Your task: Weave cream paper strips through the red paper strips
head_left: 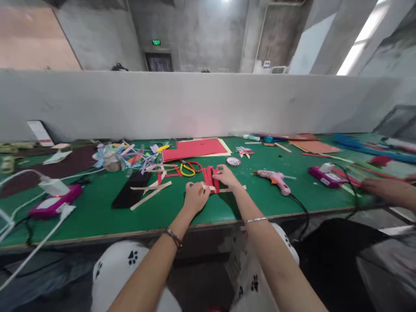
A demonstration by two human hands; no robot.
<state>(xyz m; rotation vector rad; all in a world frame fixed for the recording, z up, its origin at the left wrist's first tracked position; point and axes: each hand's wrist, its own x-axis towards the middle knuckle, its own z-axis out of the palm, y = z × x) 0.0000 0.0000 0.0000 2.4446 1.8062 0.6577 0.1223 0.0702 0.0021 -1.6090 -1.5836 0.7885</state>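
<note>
Several red paper strips (208, 175) stand side by side over a beige strip (241, 189) at the front middle of the table. My left hand (196, 197) is closed on the beige strip's left part, fingertips beside the red ones. My right hand (226, 177) pinches a red strip at the right of the group, with its fingers bent over the upper end. Just behind my left hand lie scissors (187, 170) with yellow and red handles. Left of it, more beige strips (151, 196) lie crossed, partly over a black phone (130, 190).
Red paper sheets (199, 148) lie at the back; a small round dish (233, 161) stands before them. A pink glue gun (274, 179) with a cord rests to the right. Purple power sockets (328, 177) sit at both sides. Another person's hand (390, 190) is at far right.
</note>
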